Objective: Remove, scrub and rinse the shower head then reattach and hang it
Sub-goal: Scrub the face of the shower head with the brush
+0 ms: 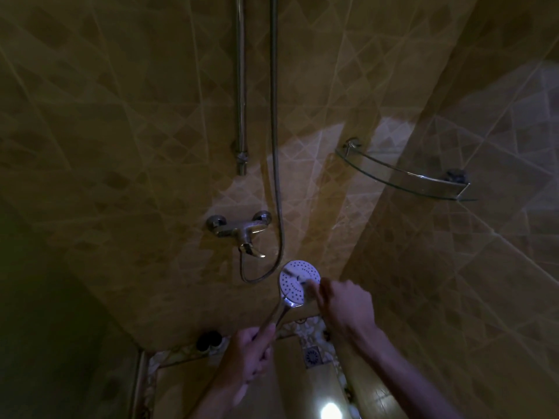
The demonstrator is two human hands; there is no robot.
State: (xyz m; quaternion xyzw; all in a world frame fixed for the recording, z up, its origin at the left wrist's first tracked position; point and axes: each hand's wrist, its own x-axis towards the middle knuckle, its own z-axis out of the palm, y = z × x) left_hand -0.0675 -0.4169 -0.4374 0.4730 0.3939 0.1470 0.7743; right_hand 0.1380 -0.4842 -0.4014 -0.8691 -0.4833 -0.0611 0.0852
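The round white shower head (298, 278) faces me, its dotted spray face lit, low in the middle of the view. My left hand (252, 352) grips its chrome handle (279, 314) from below. My right hand (344, 303) is closed on a small brush (307, 284) whose tip rests on the right side of the spray face. The brush is blurred and mostly hidden by my fingers. A metal hose (273, 146) hangs down the wall and loops back to the tap.
A chrome mixer tap (239, 229) is on the tiled wall above the head. A riser rail (241, 86) runs up beside the hose. A glass corner shelf (405, 176) juts out at the right. A floor drain (313, 355) and a dark bottle (208, 341) lie below.
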